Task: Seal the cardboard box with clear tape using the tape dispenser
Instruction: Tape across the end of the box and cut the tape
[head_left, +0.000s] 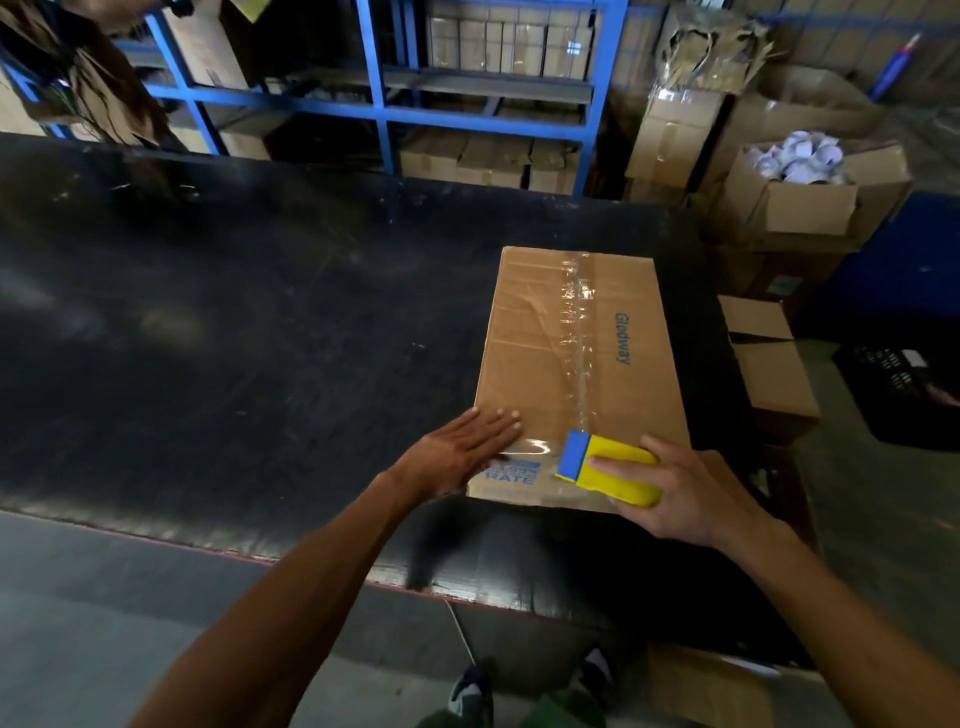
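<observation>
A brown cardboard box (524, 343) with blue "Glodway" lettering lies flat on the black table (234, 338), right of centre. A strip of clear tape (576, 322) runs along its middle seam from the far edge toward me. My right hand (680, 493) grips a yellow tape dispenser (618, 470) with a blue front edge, pressed on the box's near end at the tape line. My left hand (457, 452) lies flat, fingers spread, on the box's near left corner.
Blue metal shelving (379, 104) with cartons stands behind the table. Stacked open cardboard boxes (810, 208) sit to the right, one holding white objects. Another person (78, 78) stands at the far left. The table's near edge runs just in front of my feet (472, 691).
</observation>
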